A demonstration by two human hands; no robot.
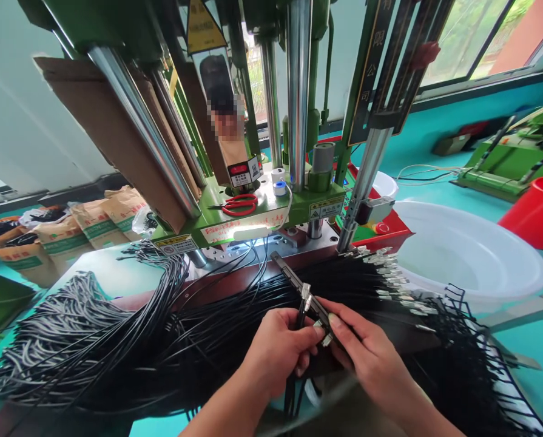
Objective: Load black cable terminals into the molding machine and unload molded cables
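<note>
My left hand (278, 343) is closed on a few black cables with silvery metal plugs (306, 292) at their ends, thumb against the bar. My right hand (366, 343) grips the near end of a long, narrow, dark metal bar (287, 271) between thumb and fingers. One plug stands up at the bar's side, and another shows lower down by my left thumb. Under both hands spreads a thick layer of black cables (235, 321). Whether the plugs sit in slots of the bar is hidden by my fingers.
Ahead stands a green press (326, 197) with steel columns; red-handled scissors (240, 205) lie on its plate. Cable ends with metal plugs (392, 273) fan out at right, near a big white tub (475, 243) and a red bucket (537, 212). Paper sacks (57, 243) stand at left.
</note>
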